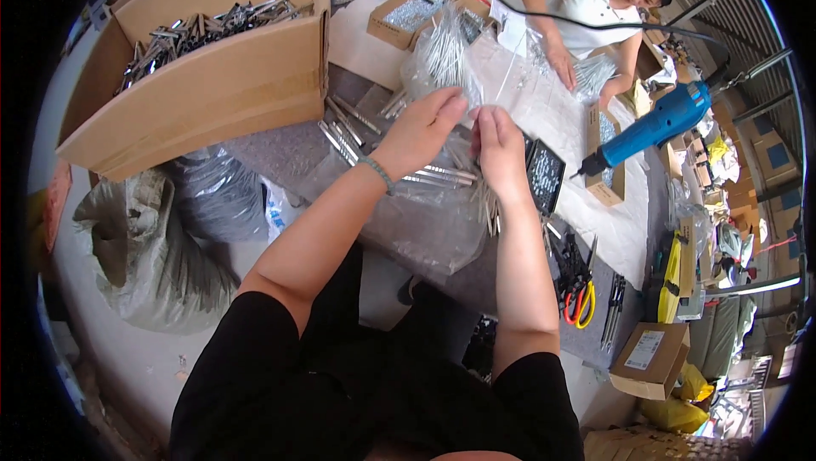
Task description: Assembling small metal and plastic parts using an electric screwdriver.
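Observation:
My left hand (421, 132) is raised over the near part of the table, its fingers together and bent inward; whatever they hold, if anything, is hidden. Close by on the right, my right hand (501, 148) is closed in a pinch. A thin white rod (507, 74) rises from its fingertips. Just beyond my hands stands a clear plastic bag of thin white rods (444, 57). Shiny metal tubes (342, 140) lie under and beside my left wrist, partly on a clear plastic sheet or bag (425, 227). Beside my right wrist is a black tray of small metal parts (545, 174).
A large cardboard box (212, 91) of metal parts stands at left. A blue power screwdriver (650, 130) hangs at right. Scissors with red and yellow handles (581, 301) lie near the right edge. Across the table a co-worker (586, 15) handles white rods.

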### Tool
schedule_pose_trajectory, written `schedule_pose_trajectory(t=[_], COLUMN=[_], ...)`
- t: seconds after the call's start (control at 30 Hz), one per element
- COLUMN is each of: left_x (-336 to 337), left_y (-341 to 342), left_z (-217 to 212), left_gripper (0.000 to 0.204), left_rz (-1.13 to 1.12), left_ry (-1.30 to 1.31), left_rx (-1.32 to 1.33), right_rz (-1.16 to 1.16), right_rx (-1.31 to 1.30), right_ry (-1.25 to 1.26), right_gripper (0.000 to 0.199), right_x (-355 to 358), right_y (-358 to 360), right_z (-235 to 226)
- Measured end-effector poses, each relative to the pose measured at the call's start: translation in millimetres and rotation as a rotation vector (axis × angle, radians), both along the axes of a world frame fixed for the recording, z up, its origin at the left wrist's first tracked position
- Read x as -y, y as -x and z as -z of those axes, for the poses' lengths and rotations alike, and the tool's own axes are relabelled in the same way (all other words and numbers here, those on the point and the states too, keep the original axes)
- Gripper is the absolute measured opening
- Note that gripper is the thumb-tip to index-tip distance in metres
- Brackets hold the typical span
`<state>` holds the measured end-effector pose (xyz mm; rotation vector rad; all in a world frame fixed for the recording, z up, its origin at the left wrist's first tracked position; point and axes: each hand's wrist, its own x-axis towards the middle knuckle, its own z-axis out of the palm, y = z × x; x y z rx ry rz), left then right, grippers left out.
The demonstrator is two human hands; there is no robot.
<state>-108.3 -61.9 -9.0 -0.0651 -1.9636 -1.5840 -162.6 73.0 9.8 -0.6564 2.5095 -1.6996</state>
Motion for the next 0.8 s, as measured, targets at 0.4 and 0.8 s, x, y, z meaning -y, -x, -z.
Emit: schedule_pose_trajectory(t=[0.4,0.8], left_x=[-66,-51], left_y=[-83,-90], left_z=[42,44], left_gripper=[0.029,0.019], left_rz=[0.623,0.01], left_ry=[-0.573,0.418], left_rx=[0.46,0.161], right_rz=[-0.127,0.337], right_rx=[0.422,0.254], right_ry=[0.188,0.268], right_gripper=[0.027,0.021], right_x=[-90,-133], right_y=[-120,-162], right_z=[58,62])
